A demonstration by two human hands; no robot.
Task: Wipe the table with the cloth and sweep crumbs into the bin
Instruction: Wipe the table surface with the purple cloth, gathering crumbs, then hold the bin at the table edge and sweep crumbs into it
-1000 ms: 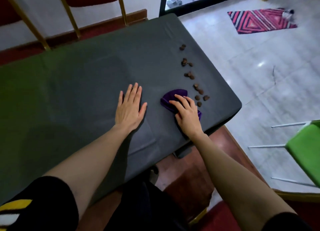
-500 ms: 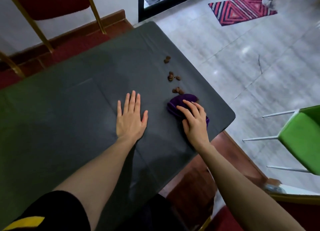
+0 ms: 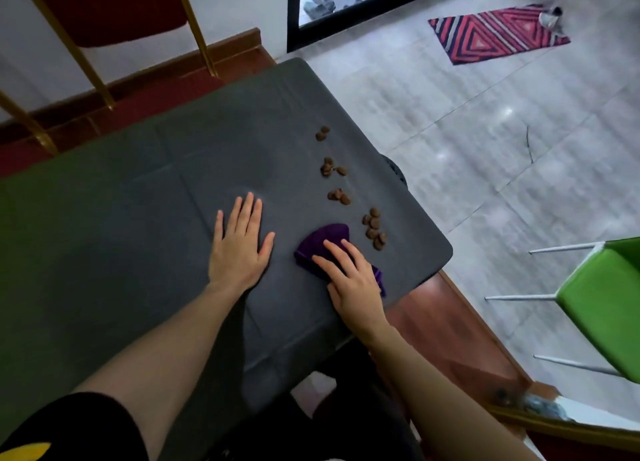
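Observation:
A purple cloth [image 3: 322,239] lies crumpled on the dark grey table [image 3: 138,218] near its right front corner. My right hand [image 3: 353,277] presses down on it, fingers spread over the fabric. Brown crumbs sit in small clusters along the table's right edge: the nearest cluster [image 3: 374,227] just right of the cloth, then others [image 3: 338,196] [image 3: 330,167] [image 3: 322,133] farther away. My left hand [image 3: 239,249] rests flat and open on the table, left of the cloth. A round black object [image 3: 396,171] peeks out past the right edge; I cannot tell whether it is the bin.
A green chair [image 3: 602,305] with white legs stands on the tiled floor to the right. Behind the table's far side is a red chair [image 3: 104,7] with gold legs. A striped rug [image 3: 495,33] lies by the glass door.
My right hand pushed the cloth over the nearest crumbs, then drew it back toward me, so that cluster shows again. My left hand stayed flat in place.

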